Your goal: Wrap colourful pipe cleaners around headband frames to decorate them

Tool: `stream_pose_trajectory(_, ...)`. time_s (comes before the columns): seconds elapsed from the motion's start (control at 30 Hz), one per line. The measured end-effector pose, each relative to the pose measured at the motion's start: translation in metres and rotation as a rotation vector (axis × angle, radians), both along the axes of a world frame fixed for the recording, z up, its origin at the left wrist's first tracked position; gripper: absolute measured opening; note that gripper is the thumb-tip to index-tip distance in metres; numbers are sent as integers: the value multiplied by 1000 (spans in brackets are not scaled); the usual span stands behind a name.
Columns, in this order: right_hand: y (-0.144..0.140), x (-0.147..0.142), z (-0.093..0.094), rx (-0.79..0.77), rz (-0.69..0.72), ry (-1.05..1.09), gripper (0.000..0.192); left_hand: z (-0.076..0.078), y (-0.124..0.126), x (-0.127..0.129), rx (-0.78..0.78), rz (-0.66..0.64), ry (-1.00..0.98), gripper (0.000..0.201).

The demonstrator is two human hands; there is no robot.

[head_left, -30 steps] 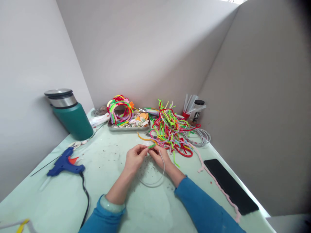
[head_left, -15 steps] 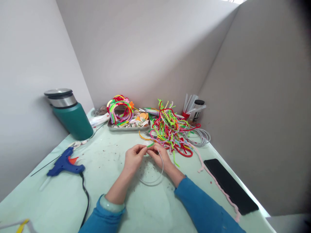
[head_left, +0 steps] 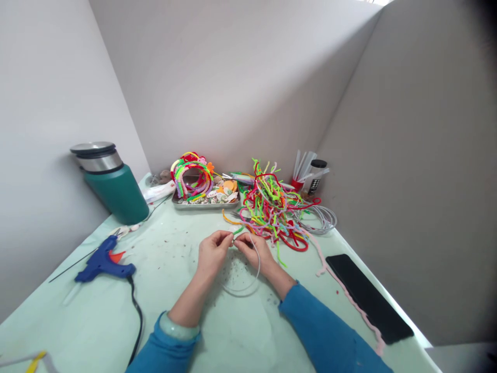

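Note:
My left hand [head_left: 213, 252] and my right hand [head_left: 256, 252] meet above the middle of the table, fingertips nearly touching. Between the left thumb and forefinger I pinch a short green pipe cleaner [head_left: 238, 230], whose free end points away from me. The right thumb and fingers are closed close beside it at the end of a thin pale hoop [head_left: 244, 295]. That hoop curves down towards me below both hands. Exactly how the green piece meets the hoop is hidden by my fingertips.
Beyond my hands lie a tangle of coloured pipe cleaners [head_left: 267, 202] and a metal tray [head_left: 205, 206] with finished hoops and small pieces. A blue glue gun [head_left: 103, 264] and green bottle [head_left: 120, 191] stand left. A black phone-like slab [head_left: 368, 298] lies right, beside coiled pale wire [head_left: 326, 220].
The green piece has tilted, its free end now standing further from my fingers. My right fingertips have shifted slightly lower and closer to the left ones. The rest looks the same.

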State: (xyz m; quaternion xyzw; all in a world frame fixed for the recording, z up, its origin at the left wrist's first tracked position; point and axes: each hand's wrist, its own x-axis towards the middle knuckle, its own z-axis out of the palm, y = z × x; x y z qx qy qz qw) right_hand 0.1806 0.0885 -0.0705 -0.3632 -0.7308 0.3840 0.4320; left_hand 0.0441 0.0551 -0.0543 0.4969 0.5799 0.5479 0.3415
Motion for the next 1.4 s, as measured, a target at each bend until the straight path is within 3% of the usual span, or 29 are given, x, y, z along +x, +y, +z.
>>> stream_pose_trajectory(0.4, 2, 5, -4, -158, 83, 111, 28, -2, 0, 0, -57, -26, -1, 28)
stream_pose_trajectory(0.6, 1, 7, 0, -266, 140, 208, 39, 2, -1, 1, -135, -23, -137, 35)
stream_pose_trajectory(0.73, 1, 7, 1, -244, 170, 197, 35, 1, 0, 1, -139, -14, -190, 38)
stream_pose_trajectory(0.9, 3, 7, -3, -234, 177, 155, 31, -2, 1, -2, -82, 6, -47, 32)
stream_pose_trajectory(1.4, 2, 8, -5, -262, 244, 228, 27, -6, 3, 0, -65, -119, -52, 26)
